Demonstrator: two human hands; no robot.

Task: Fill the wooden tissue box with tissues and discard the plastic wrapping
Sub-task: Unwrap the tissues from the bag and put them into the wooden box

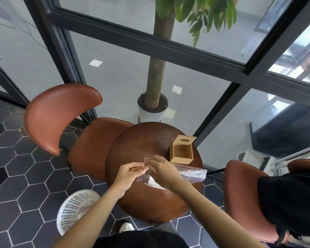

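A small wooden tissue box [181, 152] stands open and empty on the round brown table [147, 199], its lid [184, 139] with an oval slot tilted up behind it. A tissue pack in clear plastic wrapping [191, 174] lies in front of the box. My left hand [131, 173] pinches a strip of the wrapping at the pack's left end. My right hand [160, 170] pinches the wrapping just beside it. White tissue [155, 183] shows under my right wrist.
A white perforated waste basket [73, 210] stands on the hexagon-tiled floor, left of the table. Brown chairs flank the table at left [61, 115] and right [245, 197]. A potted tree [151, 108] and glass partitions stand behind. A black garment [290, 203] lies on the right chair.
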